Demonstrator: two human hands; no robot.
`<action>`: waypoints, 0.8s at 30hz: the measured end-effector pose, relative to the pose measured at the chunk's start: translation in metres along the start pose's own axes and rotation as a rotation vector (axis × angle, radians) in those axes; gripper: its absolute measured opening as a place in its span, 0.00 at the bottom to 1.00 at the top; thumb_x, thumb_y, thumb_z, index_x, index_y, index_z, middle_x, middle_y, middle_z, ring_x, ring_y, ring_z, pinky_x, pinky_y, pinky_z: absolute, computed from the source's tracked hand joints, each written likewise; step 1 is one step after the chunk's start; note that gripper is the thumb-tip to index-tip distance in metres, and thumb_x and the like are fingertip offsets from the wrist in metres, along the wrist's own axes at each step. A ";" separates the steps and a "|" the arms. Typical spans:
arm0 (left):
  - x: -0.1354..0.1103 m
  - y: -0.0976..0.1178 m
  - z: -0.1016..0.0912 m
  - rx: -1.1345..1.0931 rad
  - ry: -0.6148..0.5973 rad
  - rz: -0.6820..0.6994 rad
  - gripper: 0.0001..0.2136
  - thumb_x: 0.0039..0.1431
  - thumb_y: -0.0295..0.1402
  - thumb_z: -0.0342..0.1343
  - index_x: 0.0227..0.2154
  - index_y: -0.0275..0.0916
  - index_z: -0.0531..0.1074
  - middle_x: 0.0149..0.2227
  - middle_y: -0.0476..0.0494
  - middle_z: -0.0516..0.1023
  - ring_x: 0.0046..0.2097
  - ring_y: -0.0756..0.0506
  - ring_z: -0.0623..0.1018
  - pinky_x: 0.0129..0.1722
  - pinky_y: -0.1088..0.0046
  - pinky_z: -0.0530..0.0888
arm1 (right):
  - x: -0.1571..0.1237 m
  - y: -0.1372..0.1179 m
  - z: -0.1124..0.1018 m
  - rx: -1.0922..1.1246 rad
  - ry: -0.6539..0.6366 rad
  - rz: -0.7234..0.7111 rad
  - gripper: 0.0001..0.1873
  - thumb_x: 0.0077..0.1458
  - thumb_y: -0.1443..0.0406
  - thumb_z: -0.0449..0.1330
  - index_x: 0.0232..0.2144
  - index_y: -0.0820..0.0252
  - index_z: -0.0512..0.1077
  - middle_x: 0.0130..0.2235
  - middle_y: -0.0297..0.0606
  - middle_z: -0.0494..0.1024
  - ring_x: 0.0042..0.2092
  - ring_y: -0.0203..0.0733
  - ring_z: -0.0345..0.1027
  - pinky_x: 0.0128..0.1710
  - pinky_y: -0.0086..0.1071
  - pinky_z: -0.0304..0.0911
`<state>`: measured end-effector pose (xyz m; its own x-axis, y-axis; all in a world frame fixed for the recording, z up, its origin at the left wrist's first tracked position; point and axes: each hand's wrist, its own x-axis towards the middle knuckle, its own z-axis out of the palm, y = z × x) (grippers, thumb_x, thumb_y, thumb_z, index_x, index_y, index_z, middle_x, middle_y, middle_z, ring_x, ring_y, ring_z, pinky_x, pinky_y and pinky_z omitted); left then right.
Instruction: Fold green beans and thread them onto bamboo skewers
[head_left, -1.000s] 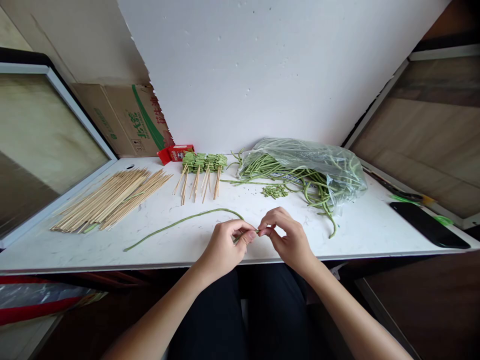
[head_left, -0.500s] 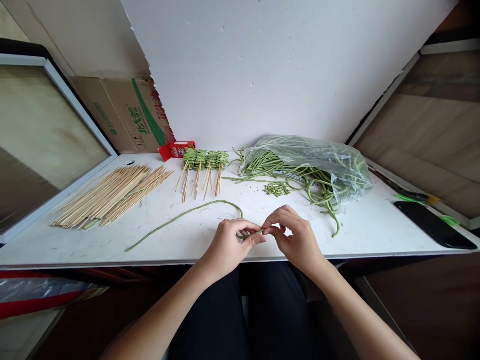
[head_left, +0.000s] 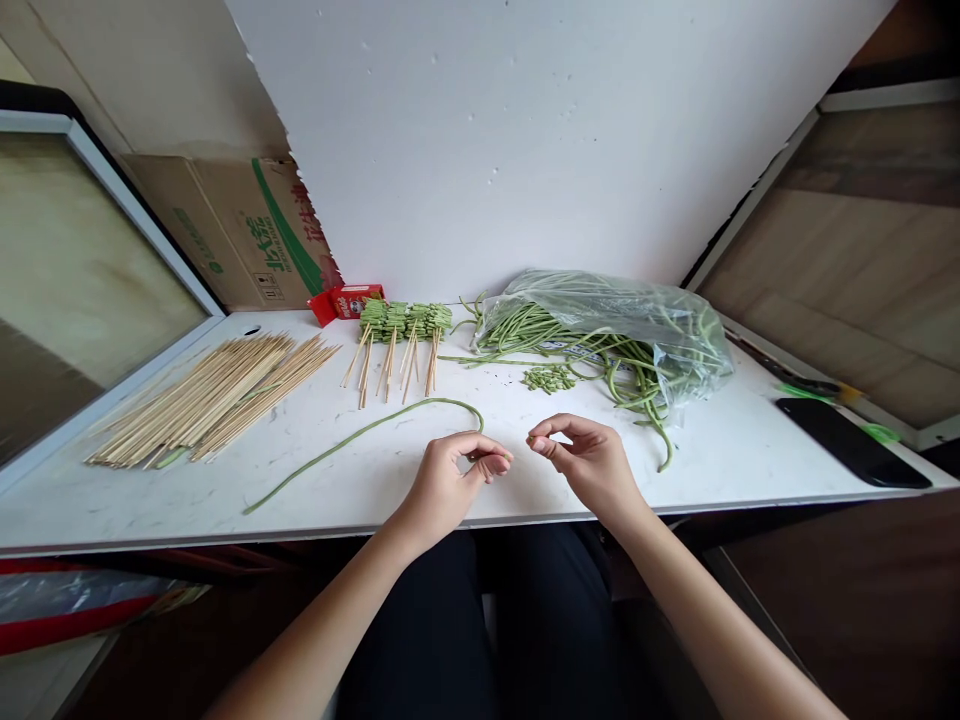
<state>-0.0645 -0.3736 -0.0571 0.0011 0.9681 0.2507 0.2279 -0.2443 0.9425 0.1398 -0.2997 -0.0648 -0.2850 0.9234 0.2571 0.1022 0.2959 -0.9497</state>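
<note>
My left hand [head_left: 452,478] is closed around one end of a long green bean [head_left: 352,433]. The rest of that bean curves away over the white table to the left. My right hand [head_left: 589,462] pinches a tiny green bean tip [head_left: 531,440] between thumb and forefinger, a short gap away from the left hand. Beyond the hands lies a small heap of short bean pieces [head_left: 549,378]. Further back, a clear plastic bag [head_left: 600,296] holds many long beans [head_left: 525,335], some of them spilling out at its front.
A pile of wooden skewers [head_left: 202,400] lies at the left. Behind it are bean pieces threaded on skewers [head_left: 405,318], next to a red box [head_left: 349,302]. A black phone [head_left: 851,443] rests at the right, near a pair of dark-handled scissors or similar tool [head_left: 787,372]. A cardboard box [head_left: 232,230] stands behind.
My hands have moved apart. The right hand has come away from the bean with a tiny piece in its fingers, while the left keeps hold of the long bean. The view has shifted slightly.
</note>
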 end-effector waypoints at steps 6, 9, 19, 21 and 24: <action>0.005 -0.019 -0.004 -0.088 -0.025 -0.023 0.11 0.69 0.30 0.56 0.43 0.36 0.84 0.33 0.42 0.82 0.33 0.49 0.78 0.37 0.72 0.77 | 0.037 0.034 -0.032 -0.390 0.199 0.006 0.17 0.53 0.51 0.70 0.35 0.58 0.85 0.36 0.45 0.86 0.38 0.50 0.78 0.35 0.38 0.67; 0.006 -0.020 -0.006 -0.087 -0.025 -0.005 0.11 0.68 0.30 0.57 0.44 0.37 0.85 0.33 0.42 0.82 0.35 0.48 0.78 0.37 0.72 0.77 | 0.065 0.050 -0.045 -0.503 0.259 -0.015 0.14 0.53 0.55 0.68 0.35 0.59 0.85 0.36 0.44 0.86 0.36 0.48 0.76 0.41 0.41 0.68; 0.005 -0.015 -0.009 -0.055 -0.009 -0.053 0.22 0.72 0.40 0.56 0.64 0.40 0.74 0.33 0.43 0.83 0.35 0.47 0.76 0.47 0.67 0.75 | 0.078 0.040 -0.035 -0.818 0.308 -0.207 0.18 0.65 0.65 0.57 0.51 0.58 0.82 0.49 0.50 0.83 0.51 0.58 0.71 0.44 0.46 0.68; 0.005 -0.013 -0.008 -0.104 0.011 -0.091 0.27 0.70 0.42 0.61 0.68 0.39 0.70 0.36 0.42 0.85 0.31 0.49 0.74 0.47 0.66 0.75 | 0.060 0.017 -0.025 -0.727 0.162 -0.342 0.16 0.70 0.60 0.56 0.50 0.56 0.82 0.48 0.49 0.83 0.50 0.57 0.72 0.44 0.46 0.68; 0.005 -0.011 -0.008 -0.158 0.036 -0.126 0.31 0.66 0.43 0.65 0.68 0.39 0.69 0.38 0.41 0.86 0.28 0.50 0.72 0.44 0.67 0.76 | 0.036 -0.013 -0.011 -0.436 -0.295 -0.354 0.18 0.72 0.53 0.57 0.49 0.54 0.82 0.44 0.45 0.84 0.43 0.48 0.74 0.35 0.37 0.68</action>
<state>-0.0749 -0.3662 -0.0648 -0.0529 0.9896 0.1339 0.0681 -0.1302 0.9892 0.1388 -0.2679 -0.0413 -0.6170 0.6638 0.4228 0.3149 0.7005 -0.6404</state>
